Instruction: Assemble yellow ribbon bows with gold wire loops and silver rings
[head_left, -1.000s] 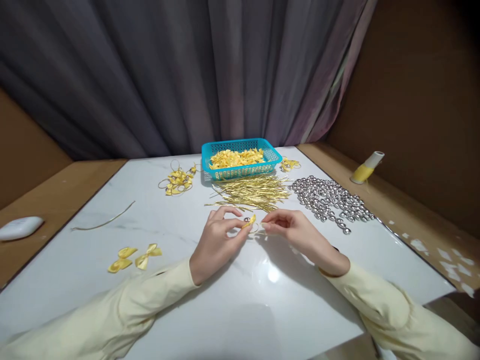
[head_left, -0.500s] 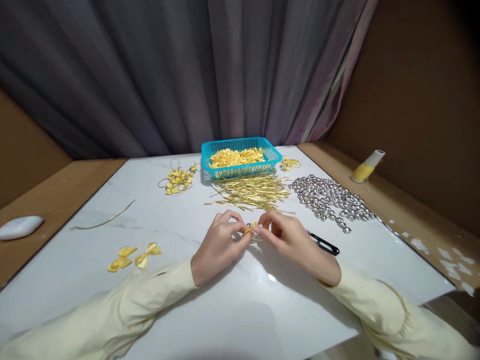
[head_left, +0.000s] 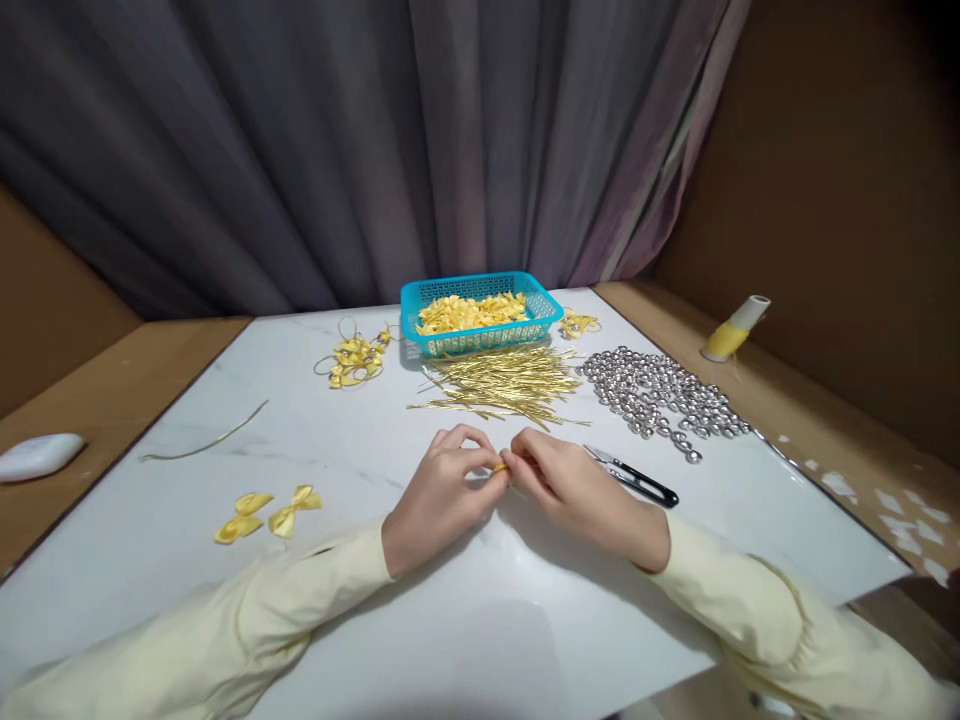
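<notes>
My left hand (head_left: 454,485) is closed, thumb and forefinger pinching a small yellow ribbon bow (head_left: 500,467) just above the middle of the table. Only a sliver of the bow shows; the fingers cover the rest. Against it my right hand (head_left: 566,485) is closed too, its fingertips meeting the left ones at the ribbon. Beyond the hands lies a heap of gold cords (head_left: 506,385). Black-handled thread snips (head_left: 637,480) rest beside my right hand. Two loose yellow bows, one (head_left: 295,511) nearer my left sleeve, lie to the left.
A blue basket (head_left: 480,345) of yellow bows stands at the back. Silver beads (head_left: 660,390) spread at right. Bows with looped cords (head_left: 356,360) lie back left, and a single cord (head_left: 210,443) at left. A yellow thread spool (head_left: 735,330) stands far right, a white object (head_left: 41,456) far left.
My right hand has shifted slightly left and its fingers have drawn in against the left fingertips. The silver bead and cord seen there before are now covered. More of the snips shows.
</notes>
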